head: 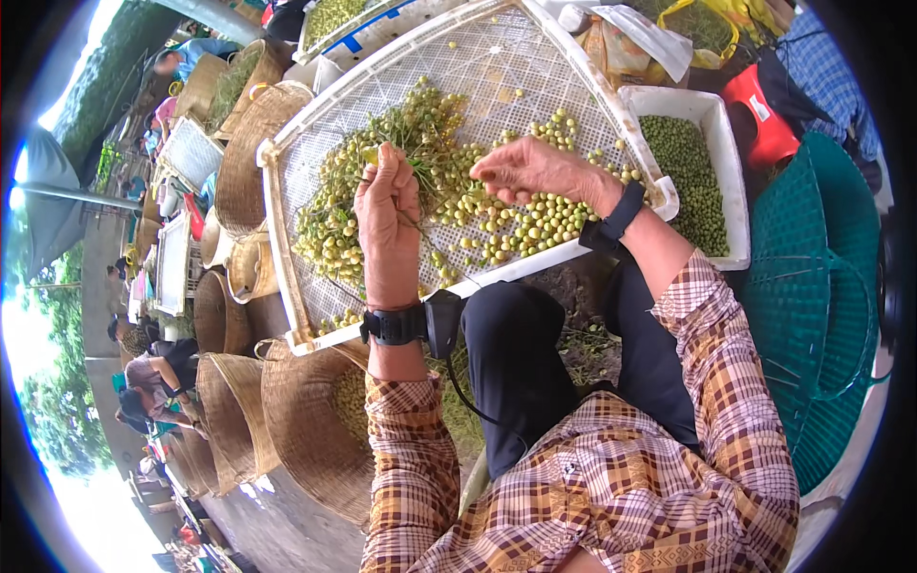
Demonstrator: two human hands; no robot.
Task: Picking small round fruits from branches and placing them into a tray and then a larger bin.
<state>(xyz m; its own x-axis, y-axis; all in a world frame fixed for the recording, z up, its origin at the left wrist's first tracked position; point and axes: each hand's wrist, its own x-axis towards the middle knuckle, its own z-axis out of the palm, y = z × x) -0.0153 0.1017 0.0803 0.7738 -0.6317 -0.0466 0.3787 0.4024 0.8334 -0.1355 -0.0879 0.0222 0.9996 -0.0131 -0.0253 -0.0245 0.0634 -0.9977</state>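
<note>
A white plastic mesh tray (494, 50) lies before me, tilted in view. Round yellow-green fruits (537, 229) are loose on its near right side. Piled at the left are stalked bunches of the same fruit (329, 208). Over this pile my left hand (387, 211) pinches a thin stalk, with a yellow-green bit showing at the thumb tip. My right hand (534, 172) hovers above the loose fruits, thumb and fingers drawn close together. Whether anything small sits between those fingertips cannot be made out.
A white foam box (738, 215) of smaller green fruits stands right of the tray. Beyond it are a teal woven plastic basket (795, 301) and a red object (766, 118). Wicker baskets (301, 422) line the left, one holding fruits. A person (154, 390) bends farther left.
</note>
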